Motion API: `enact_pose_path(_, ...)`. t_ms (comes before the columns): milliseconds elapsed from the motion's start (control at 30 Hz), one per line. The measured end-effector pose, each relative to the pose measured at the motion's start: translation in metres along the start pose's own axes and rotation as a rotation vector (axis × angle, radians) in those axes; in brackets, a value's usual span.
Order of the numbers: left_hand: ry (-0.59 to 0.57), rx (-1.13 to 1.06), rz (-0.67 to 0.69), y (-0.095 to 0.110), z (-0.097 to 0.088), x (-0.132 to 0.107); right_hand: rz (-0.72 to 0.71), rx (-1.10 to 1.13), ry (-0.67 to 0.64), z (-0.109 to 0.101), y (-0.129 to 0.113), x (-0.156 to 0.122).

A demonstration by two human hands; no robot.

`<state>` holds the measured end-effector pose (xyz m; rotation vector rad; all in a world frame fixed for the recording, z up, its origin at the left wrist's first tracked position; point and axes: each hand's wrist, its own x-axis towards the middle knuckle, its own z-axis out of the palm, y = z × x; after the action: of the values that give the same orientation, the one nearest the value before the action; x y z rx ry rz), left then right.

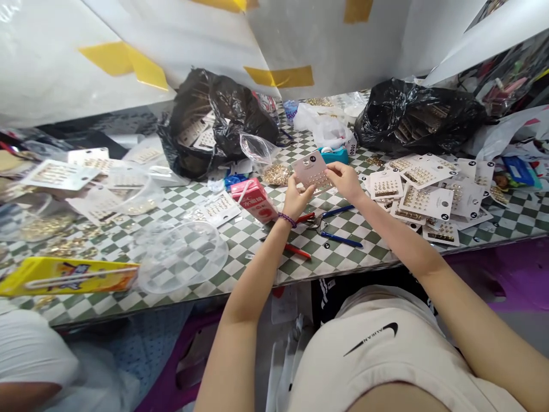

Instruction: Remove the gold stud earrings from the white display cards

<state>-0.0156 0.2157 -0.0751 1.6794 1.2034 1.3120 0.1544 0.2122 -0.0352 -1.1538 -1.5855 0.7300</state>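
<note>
My left hand (297, 196) grips the lower left edge of a pale pink earring card (309, 167), held tilted above the table. Rows of small gold studs run across the card's lower half. At its right edge, the fingers of my right hand (344, 178) are pinched together, touching the card; whether a small stud is between them is too small to tell. Below my hands lie red-handled pliers (298, 250) and blue-handled pliers (342, 239). A pink drink carton (254, 199) stands just left of my left wrist, and a bag of gold pieces (277, 174) lies behind it.
A pile of filled earring cards (426, 197) spreads to the right. Black plastic bags (246, 109) with cards stand at the back. A clear round tub (184, 257) and a yellow packet (68, 276) lie left on the checkered table (240, 269). Another person's sleeve (32, 349) shows lower left.
</note>
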Motion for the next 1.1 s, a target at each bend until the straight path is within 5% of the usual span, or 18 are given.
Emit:
enact_pose_path(200,0.037,0.013,-0.069,0.013,0.002,-0.008,0.058,0.09,-0.009,-0.013,0.002,-0.019)
enact_pose_path(467,0.207,0.172,0.049,0.018,0.006,-0.012,0.152,0.09,0.059,-0.009,0.004,-0.029)
enact_pose_path(600,0.144,0.183,0.099,0.013,0.001,-0.012,0.158,0.095,0.084,-0.002,-0.002,-0.035)
enact_pose_path(700,0.072,0.202,0.165,0.013,-0.003,-0.014,0.133,0.109,0.094,-0.015,-0.02,-0.043)
enact_pose_path(800,0.039,0.244,0.262,0.02,-0.004,-0.018,0.12,0.155,0.179,-0.062,-0.038,-0.054)
enact_pose_path(933,-0.007,0.303,0.335,0.029,-0.004,-0.022,0.032,0.062,0.519,-0.17,-0.039,-0.059)
enact_pose_path(1000,-0.039,0.383,0.374,0.031,-0.004,-0.024,0.19,-0.108,0.54,-0.224,-0.029,-0.054)
enact_pose_path(1100,-0.086,0.491,0.406,0.032,-0.004,-0.025,0.467,-0.329,0.372,-0.28,-0.016,-0.043)
